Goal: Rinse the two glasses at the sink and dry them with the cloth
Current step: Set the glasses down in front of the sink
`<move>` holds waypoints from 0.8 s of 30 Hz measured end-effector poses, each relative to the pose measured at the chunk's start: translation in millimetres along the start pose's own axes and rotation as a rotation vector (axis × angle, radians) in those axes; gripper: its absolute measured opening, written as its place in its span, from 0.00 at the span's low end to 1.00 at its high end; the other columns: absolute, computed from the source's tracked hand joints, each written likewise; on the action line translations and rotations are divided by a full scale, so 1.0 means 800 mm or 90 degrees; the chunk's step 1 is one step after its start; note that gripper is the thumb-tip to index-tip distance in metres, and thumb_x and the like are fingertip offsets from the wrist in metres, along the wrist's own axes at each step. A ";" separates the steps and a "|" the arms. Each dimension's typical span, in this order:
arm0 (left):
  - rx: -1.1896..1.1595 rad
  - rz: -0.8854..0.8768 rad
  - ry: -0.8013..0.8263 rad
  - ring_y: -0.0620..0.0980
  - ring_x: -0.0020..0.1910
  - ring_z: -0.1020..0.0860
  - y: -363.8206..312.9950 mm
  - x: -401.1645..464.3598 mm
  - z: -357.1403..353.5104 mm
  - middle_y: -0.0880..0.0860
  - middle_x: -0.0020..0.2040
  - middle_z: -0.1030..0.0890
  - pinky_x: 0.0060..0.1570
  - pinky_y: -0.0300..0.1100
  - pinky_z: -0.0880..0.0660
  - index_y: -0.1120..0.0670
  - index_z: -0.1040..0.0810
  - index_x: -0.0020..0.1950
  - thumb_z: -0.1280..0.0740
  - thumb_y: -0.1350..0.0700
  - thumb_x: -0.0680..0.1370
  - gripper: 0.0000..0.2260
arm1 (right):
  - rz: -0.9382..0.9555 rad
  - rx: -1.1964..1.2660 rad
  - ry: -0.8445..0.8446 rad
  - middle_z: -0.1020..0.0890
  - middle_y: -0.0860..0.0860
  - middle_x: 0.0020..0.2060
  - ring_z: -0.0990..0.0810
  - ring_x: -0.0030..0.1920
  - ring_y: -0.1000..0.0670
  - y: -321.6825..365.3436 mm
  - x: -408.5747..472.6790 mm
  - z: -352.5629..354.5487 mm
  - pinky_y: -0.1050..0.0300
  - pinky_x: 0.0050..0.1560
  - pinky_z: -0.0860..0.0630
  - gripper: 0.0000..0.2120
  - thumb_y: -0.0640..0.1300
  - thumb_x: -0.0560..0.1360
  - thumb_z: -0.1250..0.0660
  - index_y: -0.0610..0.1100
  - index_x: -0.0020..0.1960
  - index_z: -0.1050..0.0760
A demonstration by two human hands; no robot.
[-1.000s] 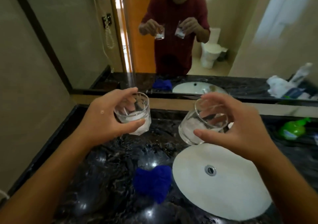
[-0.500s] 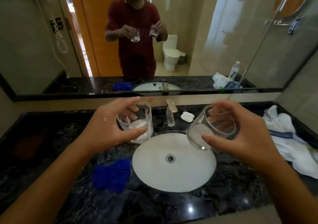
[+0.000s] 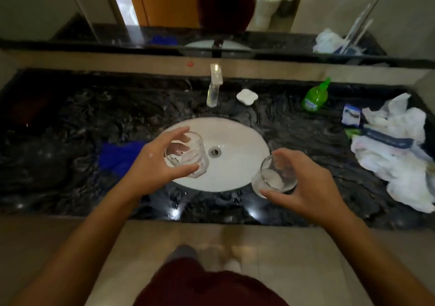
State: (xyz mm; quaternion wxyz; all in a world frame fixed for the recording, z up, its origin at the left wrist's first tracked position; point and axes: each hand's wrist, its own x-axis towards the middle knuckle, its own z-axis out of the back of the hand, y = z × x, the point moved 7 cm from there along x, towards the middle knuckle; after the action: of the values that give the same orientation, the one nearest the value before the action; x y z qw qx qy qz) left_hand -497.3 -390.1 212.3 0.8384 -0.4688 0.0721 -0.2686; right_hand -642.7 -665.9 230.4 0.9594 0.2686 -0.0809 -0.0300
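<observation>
We count two glasses, two hands, one white sink, one faucet and one blue cloth. Our left hand grips the left glass, fingers curled over its far side and thumb along the near side, so the glass sits in the hollow of the hand above the left half of the basin. Our right hand grips the right glass the same way, thumb below and fingers wrapped round the far rim; this glass is tilted, its mouth turned toward us, and hangs over the basin's right edge where it meets the dark marble counter. Both glasses look clear, and whether any water is in them we cannot tell.

The cloth lies bunched on the counter just left of the sink, partly hidden behind our left wrist. Beside the faucet sits one white soap dish; further right stand one green bottle and one heap of white towels, with a small blue-and-white packet at its edge.

Compared with half a second ago, our view has tipped downward: the mirror now shows only its lower part, the floor and our dark red shirt have come into sight, and both hands have come lower, from in front of the faucet down to the basin. Each hand keeps its hold on its glass.
</observation>
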 end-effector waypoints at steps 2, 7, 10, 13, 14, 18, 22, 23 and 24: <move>0.027 0.036 -0.012 0.38 0.59 0.22 0.023 -0.017 -0.027 0.47 0.62 0.21 0.58 0.26 0.28 0.48 0.31 0.76 0.18 0.50 0.67 0.40 | -0.020 0.008 0.031 0.19 0.53 0.61 0.19 0.56 0.55 -0.028 -0.008 -0.023 0.55 0.53 0.20 0.39 0.63 0.65 0.22 0.50 0.71 0.28; 0.087 0.067 0.003 0.45 0.60 0.23 0.072 -0.048 -0.081 0.50 0.64 0.23 0.61 0.36 0.25 0.51 0.36 0.79 0.25 0.40 0.69 0.42 | -0.072 0.021 0.097 0.21 0.54 0.64 0.19 0.59 0.53 -0.084 -0.024 -0.093 0.58 0.55 0.22 0.38 0.63 0.67 0.23 0.51 0.72 0.30; 0.108 0.080 0.007 0.45 0.60 0.23 0.095 -0.060 -0.105 0.52 0.64 0.23 0.60 0.39 0.25 0.54 0.35 0.78 0.23 0.43 0.70 0.41 | -0.067 0.010 0.128 0.23 0.53 0.67 0.20 0.61 0.51 -0.094 -0.030 -0.136 0.56 0.55 0.22 0.38 0.60 0.69 0.22 0.50 0.73 0.32; 0.116 0.107 0.013 0.45 0.59 0.23 0.115 -0.068 -0.122 0.50 0.64 0.24 0.59 0.44 0.22 0.52 0.33 0.77 0.20 0.47 0.70 0.39 | -0.079 0.016 0.141 0.24 0.52 0.69 0.19 0.62 0.49 -0.102 -0.031 -0.165 0.51 0.54 0.19 0.38 0.58 0.69 0.22 0.48 0.74 0.32; 0.121 0.112 0.016 0.46 0.60 0.23 0.121 -0.070 -0.127 0.50 0.65 0.24 0.60 0.46 0.22 0.52 0.33 0.76 0.20 0.47 0.70 0.39 | -0.083 0.017 0.145 0.24 0.52 0.69 0.19 0.62 0.49 -0.104 -0.030 -0.173 0.50 0.53 0.19 0.37 0.58 0.69 0.22 0.49 0.73 0.32; 0.152 0.138 0.033 0.50 0.63 0.24 0.141 -0.076 -0.144 0.51 0.67 0.24 0.63 0.49 0.24 0.53 0.32 0.75 0.19 0.46 0.69 0.39 | -0.093 0.022 0.167 0.25 0.52 0.69 0.20 0.63 0.48 -0.111 -0.024 -0.195 0.46 0.54 0.19 0.37 0.59 0.70 0.23 0.49 0.74 0.33; 0.204 0.145 0.066 0.54 0.66 0.27 0.157 -0.079 -0.157 0.52 0.69 0.24 0.65 0.55 0.26 0.53 0.32 0.75 0.19 0.44 0.67 0.40 | -0.106 0.037 0.177 0.26 0.52 0.69 0.22 0.64 0.49 -0.112 -0.022 -0.208 0.48 0.56 0.20 0.37 0.58 0.71 0.24 0.50 0.74 0.34; 0.208 0.149 0.076 0.55 0.67 0.27 0.161 -0.080 -0.160 0.52 0.70 0.24 0.66 0.55 0.27 0.53 0.32 0.75 0.20 0.44 0.68 0.40 | -0.108 0.036 0.183 0.26 0.52 0.69 0.22 0.64 0.48 -0.112 -0.022 -0.212 0.48 0.56 0.20 0.36 0.58 0.71 0.24 0.50 0.74 0.34; 0.209 0.153 0.083 0.55 0.67 0.27 0.163 -0.081 -0.162 0.53 0.70 0.25 0.66 0.55 0.27 0.53 0.32 0.75 0.20 0.44 0.68 0.41 | -0.110 0.034 0.189 0.26 0.52 0.69 0.22 0.64 0.48 -0.112 -0.022 -0.215 0.48 0.55 0.20 0.36 0.58 0.71 0.24 0.50 0.74 0.34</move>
State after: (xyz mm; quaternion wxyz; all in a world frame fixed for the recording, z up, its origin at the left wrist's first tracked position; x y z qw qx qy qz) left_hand -550.3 -399.6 24.9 0.9232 -0.2953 0.1371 -0.2044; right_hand -632.1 -653.0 36.1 0.9471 0.3015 0.0843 -0.0703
